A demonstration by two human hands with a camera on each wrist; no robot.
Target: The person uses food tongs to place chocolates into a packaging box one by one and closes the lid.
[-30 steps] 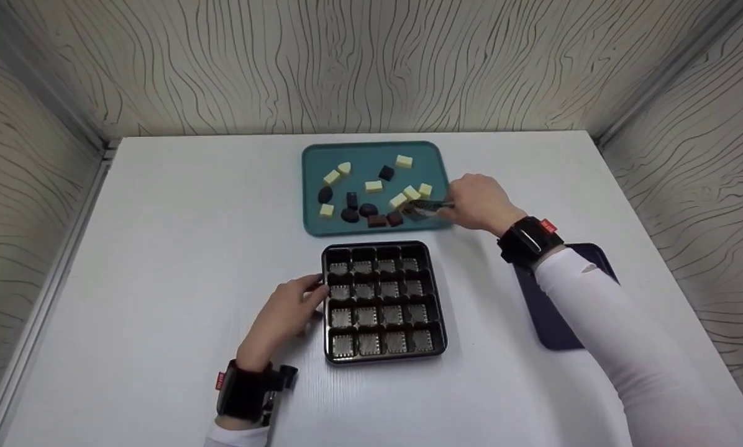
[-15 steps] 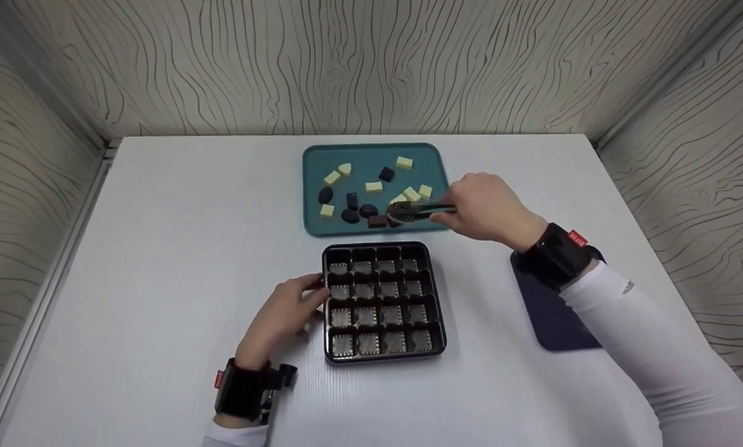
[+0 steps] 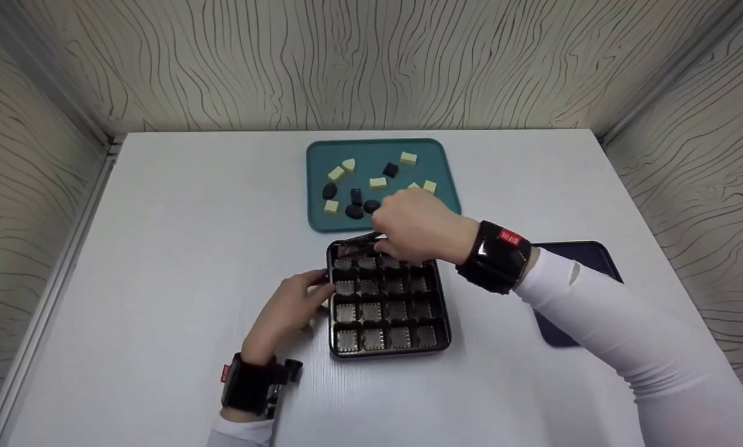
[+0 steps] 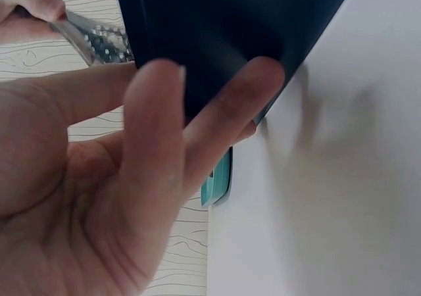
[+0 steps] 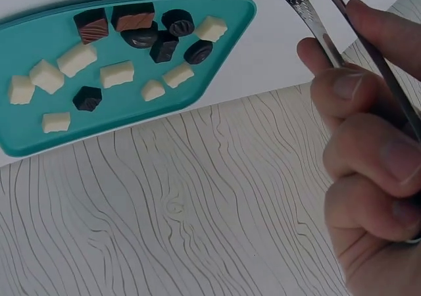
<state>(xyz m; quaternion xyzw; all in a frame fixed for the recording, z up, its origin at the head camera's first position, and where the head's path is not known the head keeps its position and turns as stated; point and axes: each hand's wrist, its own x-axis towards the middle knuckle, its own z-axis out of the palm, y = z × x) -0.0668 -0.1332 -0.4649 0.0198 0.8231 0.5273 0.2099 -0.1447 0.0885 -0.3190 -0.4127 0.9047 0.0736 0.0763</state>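
A black box divided into several square compartments stands in the middle of the table. My left hand lies against its left side, with thumb and forefinger at the rim; the left wrist view shows fairly straight fingers touching the dark outer wall. My right hand grips metal tongs over the box's far edge. Between the tong tips is a brown chocolate, at the far left compartment. Behind lies a teal tray with white chocolates and dark chocolates, partly covered by my right hand in the head view.
A dark purple tray lies on the right of the table, partly under the right sleeve. Wood-patterned panels enclose the table at the back and sides.
My right hand has moved left and toward me, carrying the tongs from the teal tray to the box's far left corner. The left hand stays at the box's side.
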